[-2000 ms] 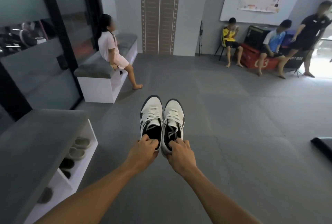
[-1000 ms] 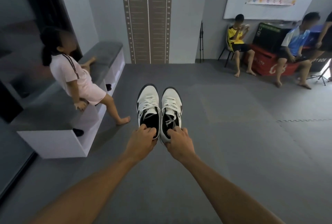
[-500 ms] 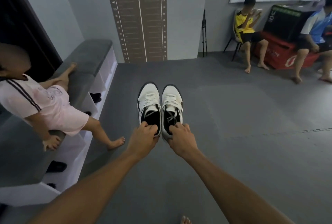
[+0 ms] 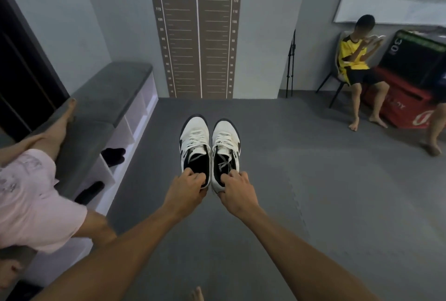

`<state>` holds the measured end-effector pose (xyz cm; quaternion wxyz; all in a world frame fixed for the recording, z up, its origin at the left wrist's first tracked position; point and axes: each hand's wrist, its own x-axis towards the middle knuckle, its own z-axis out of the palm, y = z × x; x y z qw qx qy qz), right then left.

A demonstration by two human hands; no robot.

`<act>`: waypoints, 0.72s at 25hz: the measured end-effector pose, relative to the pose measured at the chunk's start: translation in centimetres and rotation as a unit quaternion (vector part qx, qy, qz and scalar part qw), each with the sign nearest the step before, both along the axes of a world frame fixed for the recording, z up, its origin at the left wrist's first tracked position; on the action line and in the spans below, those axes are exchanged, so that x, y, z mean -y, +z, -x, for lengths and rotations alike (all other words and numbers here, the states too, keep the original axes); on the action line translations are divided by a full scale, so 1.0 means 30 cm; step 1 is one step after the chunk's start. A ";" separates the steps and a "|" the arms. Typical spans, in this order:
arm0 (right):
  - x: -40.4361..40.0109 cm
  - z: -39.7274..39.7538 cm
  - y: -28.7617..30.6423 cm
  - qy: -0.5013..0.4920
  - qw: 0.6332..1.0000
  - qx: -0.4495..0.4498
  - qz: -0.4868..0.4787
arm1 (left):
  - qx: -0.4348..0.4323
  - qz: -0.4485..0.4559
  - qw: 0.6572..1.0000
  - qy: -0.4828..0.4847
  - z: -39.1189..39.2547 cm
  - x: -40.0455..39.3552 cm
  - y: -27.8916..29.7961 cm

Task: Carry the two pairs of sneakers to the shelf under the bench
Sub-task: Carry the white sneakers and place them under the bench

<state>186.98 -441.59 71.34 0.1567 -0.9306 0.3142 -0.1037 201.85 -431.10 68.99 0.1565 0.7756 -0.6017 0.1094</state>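
I hold one pair of white sneakers with black trim out in front of me, above the grey floor, toes pointing away. My left hand (image 4: 185, 193) grips the heel of the left sneaker (image 4: 195, 141). My right hand (image 4: 237, 192) grips the heel of the right sneaker (image 4: 225, 142). The grey-cushioned bench (image 4: 108, 93) runs along the left wall, and its white shelf (image 4: 125, 131) has open compartments underneath. Dark shoes (image 4: 113, 155) lie in two of them. No second pair of sneakers is in view.
A person in pink (image 4: 31, 194) leans on the bench at my near left, one leg up on the cushion. Another person in yellow (image 4: 354, 64) sits on a chair at the far right beside a red and black box (image 4: 405, 97). A height chart (image 4: 195, 30) hangs ahead.
I have walked forward along the bench with the sneakers still held. The person in pink has slid from mid-left to my near left, and the far wall is closer.
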 end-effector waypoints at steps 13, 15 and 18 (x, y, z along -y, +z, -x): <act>0.995 -1.032 -0.070 0.022 0.999 -0.041 -0.002 | -0.025 -0.010 0.999 0.028 -1.021 0.965 -0.091; 1.167 -1.207 -0.083 0.041 0.998 -0.035 -0.011 | -0.038 -0.004 0.998 0.041 -1.180 1.120 -0.099; 1.397 -1.451 -0.073 0.071 0.996 -0.050 -0.009 | -0.039 -0.006 0.997 0.065 -1.389 1.315 -0.091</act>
